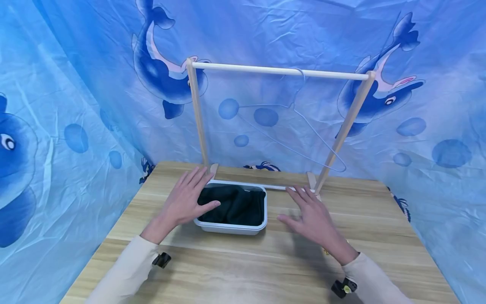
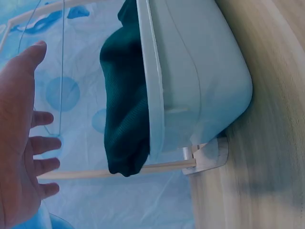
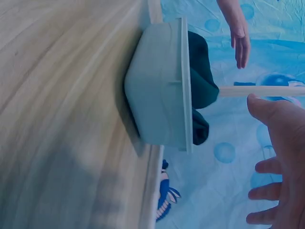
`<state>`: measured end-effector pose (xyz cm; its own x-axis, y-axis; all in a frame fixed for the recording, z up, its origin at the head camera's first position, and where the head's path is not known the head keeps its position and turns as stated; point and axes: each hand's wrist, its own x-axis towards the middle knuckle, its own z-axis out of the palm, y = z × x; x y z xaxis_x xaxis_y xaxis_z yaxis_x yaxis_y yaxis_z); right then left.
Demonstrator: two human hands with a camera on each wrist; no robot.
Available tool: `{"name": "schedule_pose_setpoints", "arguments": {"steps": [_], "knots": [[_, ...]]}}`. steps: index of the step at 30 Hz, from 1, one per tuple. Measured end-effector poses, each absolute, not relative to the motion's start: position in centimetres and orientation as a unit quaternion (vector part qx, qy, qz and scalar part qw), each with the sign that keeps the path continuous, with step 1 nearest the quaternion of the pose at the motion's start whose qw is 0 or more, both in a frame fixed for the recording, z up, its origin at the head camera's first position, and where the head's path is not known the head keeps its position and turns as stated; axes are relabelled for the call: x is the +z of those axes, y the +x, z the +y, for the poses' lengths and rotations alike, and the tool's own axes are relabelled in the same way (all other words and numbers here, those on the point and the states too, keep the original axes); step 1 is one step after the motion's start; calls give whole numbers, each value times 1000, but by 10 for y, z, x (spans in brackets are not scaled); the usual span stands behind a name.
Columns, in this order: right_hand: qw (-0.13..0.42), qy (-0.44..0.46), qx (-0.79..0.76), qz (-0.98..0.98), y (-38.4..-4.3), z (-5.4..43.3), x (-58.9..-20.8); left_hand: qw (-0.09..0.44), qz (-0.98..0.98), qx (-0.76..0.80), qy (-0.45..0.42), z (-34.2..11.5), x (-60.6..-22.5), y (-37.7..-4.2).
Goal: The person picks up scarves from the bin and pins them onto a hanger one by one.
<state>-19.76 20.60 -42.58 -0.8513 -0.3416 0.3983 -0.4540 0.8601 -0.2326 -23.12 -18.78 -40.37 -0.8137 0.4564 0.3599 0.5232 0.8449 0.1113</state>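
Observation:
A pale plastic basin [image 1: 230, 228] stands on the wooden table [image 1: 265, 261], with a dark green garment [image 1: 233, 204] bundled inside it. My left hand [image 1: 187, 194] hovers flat over the basin's left rim, fingers straight and thumb reaching toward the garment. To the right of the basin, my right hand [image 1: 309, 213] is spread open above the table and holds nothing. The left wrist view shows the left hand [image 2: 19, 143] apart from the basin [image 2: 200, 81] and garment [image 2: 126, 109]. In the right wrist view the right hand [image 3: 281, 157] is clear of the basin [image 3: 159, 90].
Behind the basin stands a wooden rack with a white rod [image 1: 281, 71], and a thin wire hanger [image 1: 300, 122] hangs from it. Blue dolphin-print sheeting [image 1: 76, 105] closes in the back and both sides. Bare tabletop lies in front of the basin.

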Motion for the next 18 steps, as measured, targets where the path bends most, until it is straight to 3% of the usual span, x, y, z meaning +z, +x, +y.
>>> {"name": "schedule_pose_setpoints", "arguments": {"steps": [18], "knots": [[142,235,257,-927,-205,176,-477,116,-933,-193,-279,-179,-422,-258]]}}
